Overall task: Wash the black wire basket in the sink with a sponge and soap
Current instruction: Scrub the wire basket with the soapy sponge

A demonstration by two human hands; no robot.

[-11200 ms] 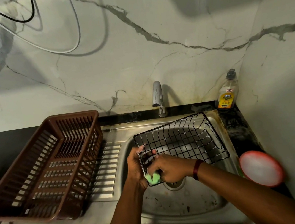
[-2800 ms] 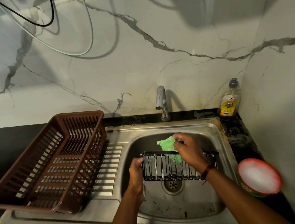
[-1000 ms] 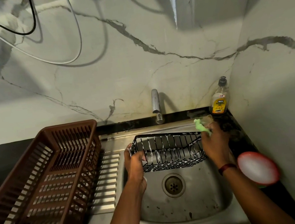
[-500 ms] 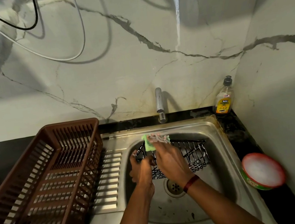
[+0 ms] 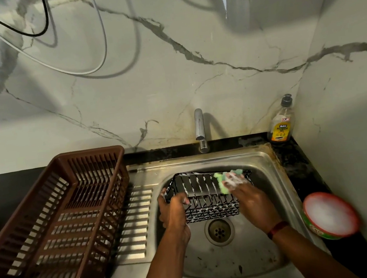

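The scrubbing step was in hand: the black wire basket (image 5: 208, 197) was held tilted inside the steel sink (image 5: 272, 172), above the drain (image 5: 218, 231), with suds along its wires. The left hand (image 5: 175, 212) gripped its left end, fingers (image 5: 182, 200) curled over the edge wire, and steadied it. The right hand (image 5: 251, 197) clasped the green sponge (image 5: 223, 184) in foamy fingers (image 5: 233, 177) and pressed it on the basket's far upper rim. No water showed running from the tap (image 5: 199, 125). A dishwash gel bottle (image 5: 280, 123) stood in the back corner, and a bowl of white foam (image 5: 330, 215) sat on the dark desk (image 5: 296, 164) just right of the sink. By my reading, the next move called for turning the basket to reach unscrubbed sides, or for opening the tap to rinse. Wet wire is slippery, so the left grip would need to stay firm. The brown plastic rack (image 5: 56, 219) on the drainboard looked the likely place to set it afterwards.
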